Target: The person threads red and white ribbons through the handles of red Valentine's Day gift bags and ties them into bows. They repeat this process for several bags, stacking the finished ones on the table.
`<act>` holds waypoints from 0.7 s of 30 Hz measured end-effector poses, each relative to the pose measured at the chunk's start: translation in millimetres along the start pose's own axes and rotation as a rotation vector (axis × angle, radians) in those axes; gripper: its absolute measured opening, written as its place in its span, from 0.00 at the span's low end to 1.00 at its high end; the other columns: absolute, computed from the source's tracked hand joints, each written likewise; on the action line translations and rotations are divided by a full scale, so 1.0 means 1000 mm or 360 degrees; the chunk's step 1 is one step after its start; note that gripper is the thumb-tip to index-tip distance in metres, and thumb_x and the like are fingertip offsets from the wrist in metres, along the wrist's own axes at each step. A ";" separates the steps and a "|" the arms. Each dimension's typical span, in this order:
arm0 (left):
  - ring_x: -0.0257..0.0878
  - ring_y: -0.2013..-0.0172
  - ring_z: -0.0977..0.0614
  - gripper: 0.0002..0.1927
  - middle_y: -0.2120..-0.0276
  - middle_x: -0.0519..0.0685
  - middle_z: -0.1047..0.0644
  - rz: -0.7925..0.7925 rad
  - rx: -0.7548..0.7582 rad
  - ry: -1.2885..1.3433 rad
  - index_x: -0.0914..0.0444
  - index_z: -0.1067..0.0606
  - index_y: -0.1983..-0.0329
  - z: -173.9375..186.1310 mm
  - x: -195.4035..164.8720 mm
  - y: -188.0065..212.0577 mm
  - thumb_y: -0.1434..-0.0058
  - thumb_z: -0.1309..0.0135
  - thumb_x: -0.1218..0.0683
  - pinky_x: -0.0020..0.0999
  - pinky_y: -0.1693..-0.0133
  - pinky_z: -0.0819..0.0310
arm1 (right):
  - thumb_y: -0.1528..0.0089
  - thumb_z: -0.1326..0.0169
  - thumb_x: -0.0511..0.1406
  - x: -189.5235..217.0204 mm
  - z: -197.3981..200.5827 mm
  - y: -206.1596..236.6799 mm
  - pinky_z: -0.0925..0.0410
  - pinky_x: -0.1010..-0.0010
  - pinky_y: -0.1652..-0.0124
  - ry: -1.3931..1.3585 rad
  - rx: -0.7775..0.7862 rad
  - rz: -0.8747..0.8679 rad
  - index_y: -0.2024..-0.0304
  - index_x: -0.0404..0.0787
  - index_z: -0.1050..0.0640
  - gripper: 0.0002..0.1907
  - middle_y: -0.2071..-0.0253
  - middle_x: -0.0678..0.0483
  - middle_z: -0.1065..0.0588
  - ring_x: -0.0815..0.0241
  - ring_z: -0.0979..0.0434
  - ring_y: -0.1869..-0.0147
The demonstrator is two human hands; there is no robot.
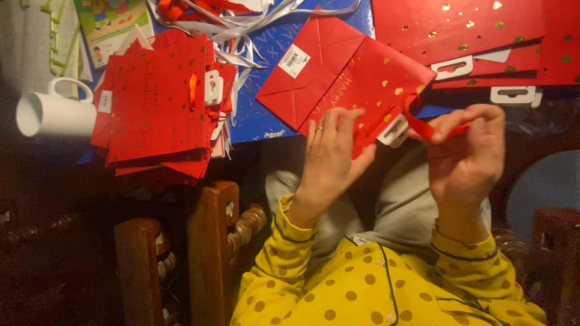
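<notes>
Red gift bag (338, 78) pinned flat by left hand (329, 154); right hand (468, 145) pinches its ribbon handle (423, 125), apparently threading, needing a steady pull.

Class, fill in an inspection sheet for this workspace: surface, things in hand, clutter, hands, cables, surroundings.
Surface: blue table, crowded.
Things in hand: flat red gift bag with gold hearts; red ribbon.
Clutter: stack of red bags, more red bags, white ribbons, white mug on its side.
Hands: left hand rests on the bag; right hand pinches the ribbon.
Cables: nothing seen.
Surroundings: wooden chair, dim.
</notes>
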State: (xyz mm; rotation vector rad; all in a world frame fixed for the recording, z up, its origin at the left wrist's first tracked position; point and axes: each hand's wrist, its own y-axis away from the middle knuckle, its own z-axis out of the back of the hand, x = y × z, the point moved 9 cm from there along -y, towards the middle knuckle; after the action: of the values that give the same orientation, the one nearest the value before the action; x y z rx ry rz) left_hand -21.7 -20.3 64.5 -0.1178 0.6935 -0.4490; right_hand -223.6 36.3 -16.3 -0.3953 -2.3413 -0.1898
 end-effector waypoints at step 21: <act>0.50 0.51 0.15 0.10 0.56 0.52 0.22 -0.0265 -0.0673 -0.0028 0.64 0.25 0.56 0.101 -0.045 0.018 0.38 0.36 0.64 0.39 0.51 0.19 | 0.48 0.42 0.26 0.013 -0.181 0.017 0.31 0.54 0.50 0.2294 0.1191 0.0889 0.56 0.33 0.23 0.16 0.58 0.44 0.24 0.43 0.24 0.54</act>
State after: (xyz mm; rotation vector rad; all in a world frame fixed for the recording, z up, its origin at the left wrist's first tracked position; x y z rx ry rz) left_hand 18.8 11.4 163.5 -0.5807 0.7567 -0.4545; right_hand -108.4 9.8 121.8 -0.3244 -0.7212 0.5109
